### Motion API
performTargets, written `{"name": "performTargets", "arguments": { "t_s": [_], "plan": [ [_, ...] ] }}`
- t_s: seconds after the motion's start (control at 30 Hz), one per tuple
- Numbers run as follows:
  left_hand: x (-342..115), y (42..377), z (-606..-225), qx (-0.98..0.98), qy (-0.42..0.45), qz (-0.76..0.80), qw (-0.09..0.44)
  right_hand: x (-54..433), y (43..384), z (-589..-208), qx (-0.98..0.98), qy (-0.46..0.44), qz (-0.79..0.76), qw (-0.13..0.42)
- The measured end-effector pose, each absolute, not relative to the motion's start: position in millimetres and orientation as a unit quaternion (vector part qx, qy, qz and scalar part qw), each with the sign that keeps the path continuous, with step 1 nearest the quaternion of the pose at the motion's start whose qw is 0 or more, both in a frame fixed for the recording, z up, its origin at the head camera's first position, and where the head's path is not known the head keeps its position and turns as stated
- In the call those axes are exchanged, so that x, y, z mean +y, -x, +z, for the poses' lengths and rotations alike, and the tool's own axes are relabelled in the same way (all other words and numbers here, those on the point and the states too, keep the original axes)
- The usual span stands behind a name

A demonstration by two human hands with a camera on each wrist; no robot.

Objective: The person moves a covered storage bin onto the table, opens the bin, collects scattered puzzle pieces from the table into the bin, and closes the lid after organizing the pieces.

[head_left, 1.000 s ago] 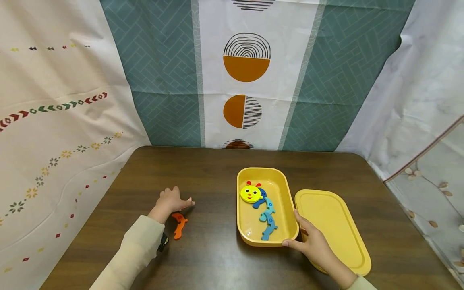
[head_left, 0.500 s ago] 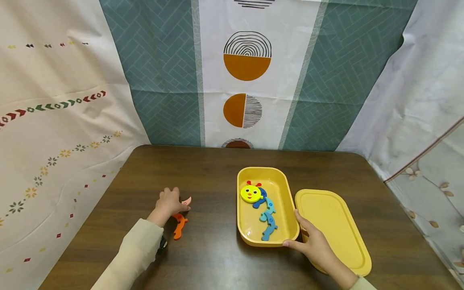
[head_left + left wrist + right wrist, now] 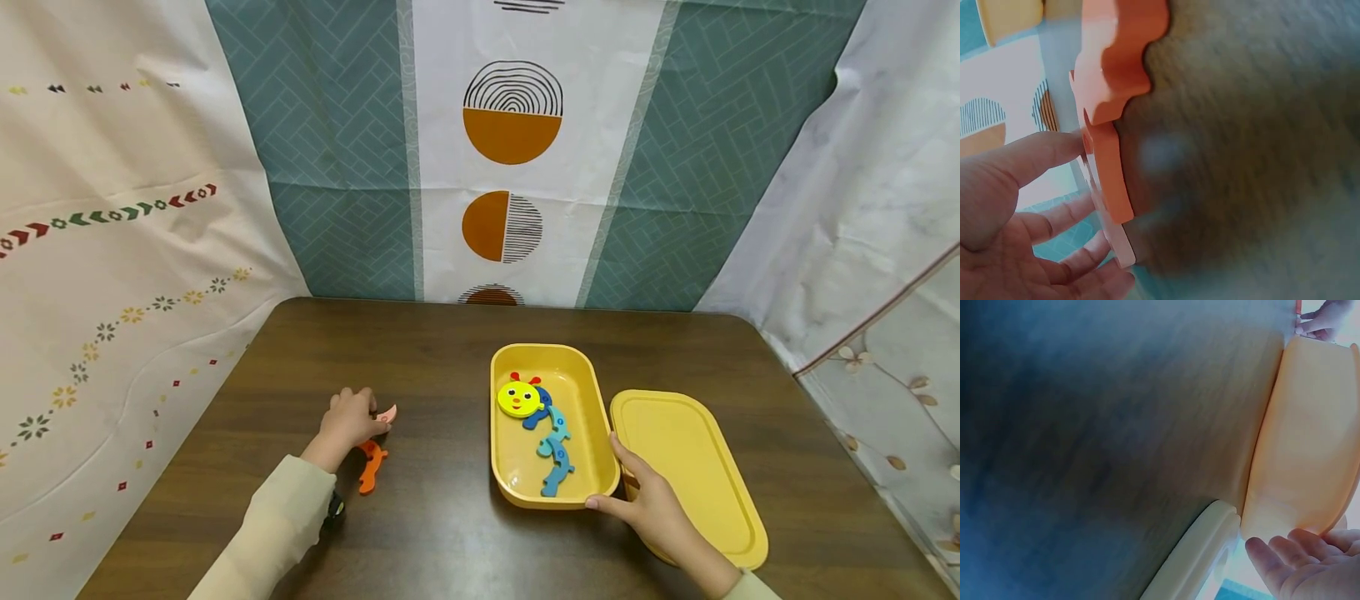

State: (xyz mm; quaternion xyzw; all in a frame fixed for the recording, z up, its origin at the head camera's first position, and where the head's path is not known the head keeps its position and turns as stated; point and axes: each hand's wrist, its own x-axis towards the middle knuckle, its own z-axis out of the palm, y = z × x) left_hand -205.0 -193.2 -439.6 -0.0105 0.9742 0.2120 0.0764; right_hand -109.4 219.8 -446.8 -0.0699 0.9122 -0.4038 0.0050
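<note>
My left hand (image 3: pixel 350 421) pinches a pale pink curved puzzle piece (image 3: pixel 387 414) lying on the table; part of it is hidden under the fingers. In the left wrist view, the thumb and fingers touch the pink piece (image 3: pixel 1124 249) near the orange piece (image 3: pixel 1116 181). That orange curved piece (image 3: pixel 371 471) lies just below the left hand. My right hand (image 3: pixel 651 502) holds the near right corner of a yellow box (image 3: pixel 502 492), thumb at its front. Inside the box lie a yellow caterpillar head (image 3: pixel 519 400) and several blue and teal curved pieces (image 3: pixel 557 467).
A yellow lid (image 3: pixel 690 467) lies flat to the right of the box, partly behind the right hand. Brown wooden table (image 3: pixel 435 367) extends between the left hand and the box. Patterned cloths (image 3: pixel 345 167) hang behind and at the sides.
My left hand's thumb has drawn in, and the pink piece has come into sight beside the fingers. The right hand and the box have stayed put.
</note>
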Motion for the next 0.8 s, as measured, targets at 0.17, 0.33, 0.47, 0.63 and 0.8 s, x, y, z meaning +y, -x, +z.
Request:
{"name": "performTargets", "arguments": {
  "t_s": [0.17,0.33,0.47,0.63,0.8],
  "plan": [
    [-192.9,205.1,-440.8,0.978,-0.001,0.199,0.067,219.8,109.0,-447.2,0.912,0.074,-0.403,0.002],
    [-193.5,205.5,-442.8,0.979,-0.006,0.197,0.060,219.9,108.4,-446.8,0.909,0.080,-0.408,-0.006],
    [-193.2,206.2,-443.0,0.980,-0.011,0.192,0.053,220.0,108.3,-446.4,0.907,0.078,-0.414,-0.002],
    [-191.6,207.8,-441.9,0.982,-0.012,0.185,0.049,220.1,108.8,-446.7,0.903,0.077,-0.422,0.003],
    [-189.6,209.0,-442.0,0.980,-0.006,0.188,0.059,220.4,109.3,-447.1,0.904,0.076,-0.421,0.005]
  ]
}}
